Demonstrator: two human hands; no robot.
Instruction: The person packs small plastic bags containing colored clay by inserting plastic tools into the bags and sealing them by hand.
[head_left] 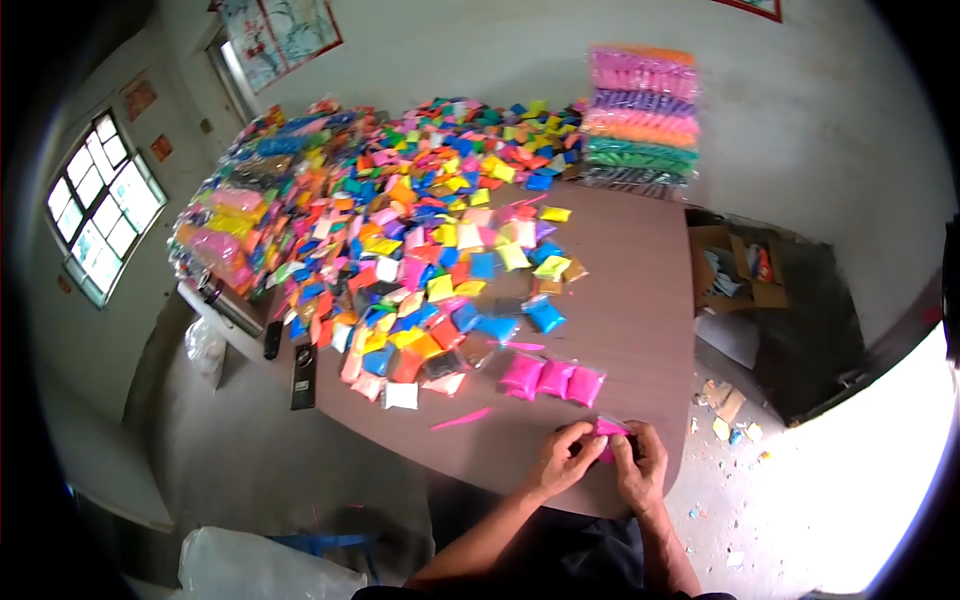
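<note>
At the table's near edge, my left hand [565, 458] and my right hand [641, 468] grip a small bright pink packet [611, 427] between thumbs and fingers. The fingers cover much of it. Just beyond them lie three plump pink packets [553, 378] side by side in clear film. A thin pink strip [462, 418] rests on the table left of my left hand. Another pink strip [524, 346] lies behind the three packets.
A big heap of small coloured packets [420, 250] covers the table's [630, 290] left and back. Stacked bagged bundles [642, 120] stand at the back right. A black remote-like object [303, 377] sits at the left edge. An open cardboard box [738, 268] is on the right.
</note>
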